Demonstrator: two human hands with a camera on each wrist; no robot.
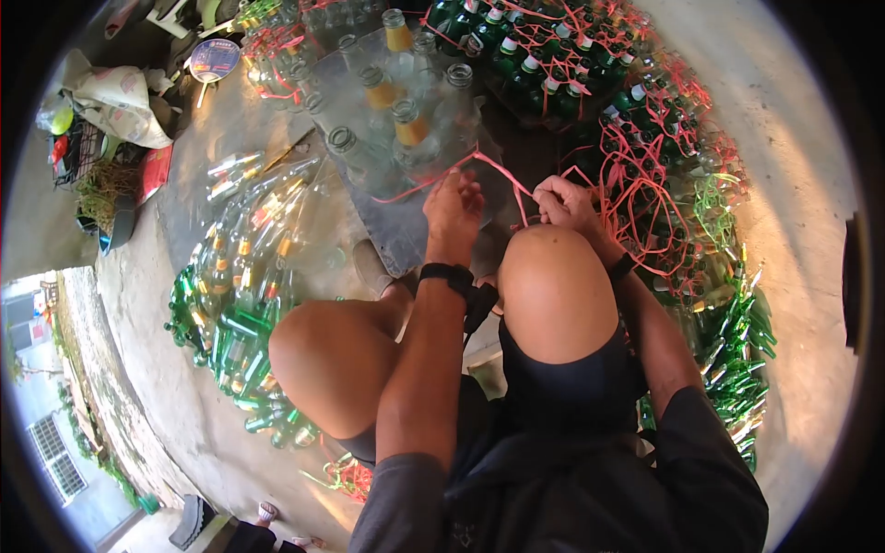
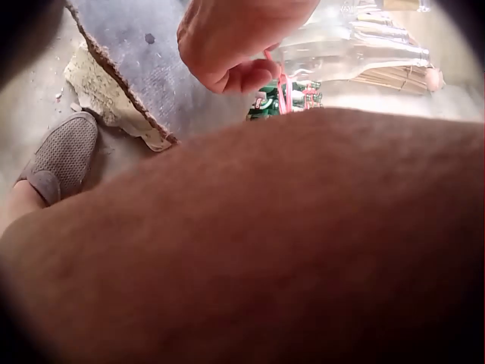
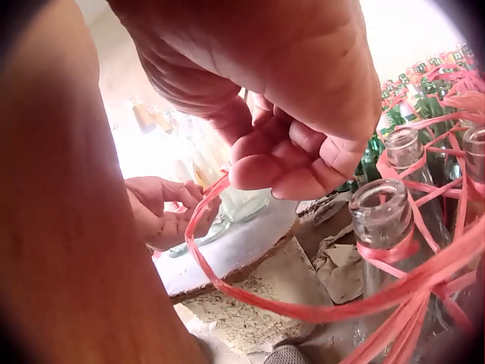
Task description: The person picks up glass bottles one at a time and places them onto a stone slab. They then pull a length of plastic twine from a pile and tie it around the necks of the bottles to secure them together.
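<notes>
Between my hands runs a pink plastic string point(image 1: 501, 169), bent to a peak near my left fingers and trailing left in front of the bottles. My left hand point(image 1: 454, 207) pinches it with curled fingers, also seen in the right wrist view, where that hand point(image 3: 167, 212) is farther off. My right hand point(image 1: 564, 203), above the right knee, has its fingers curled on the string; close up, the pink string point(image 3: 198, 235) loops down from its fingertips point(image 3: 254, 173). Just beyond the left hand, several clear glass bottles point(image 1: 410, 134) stand upright on a grey board point(image 1: 392, 230).
Tied green bottles point(image 1: 553, 60) stand at the back right, beside a tangle of pink string point(image 1: 636, 198). Loose bottles point(image 1: 244, 323) lie on the left floor, more green bottles point(image 1: 737, 359) on the right. A round fan point(image 1: 214, 58) and a white sack point(image 1: 115, 97) are back left.
</notes>
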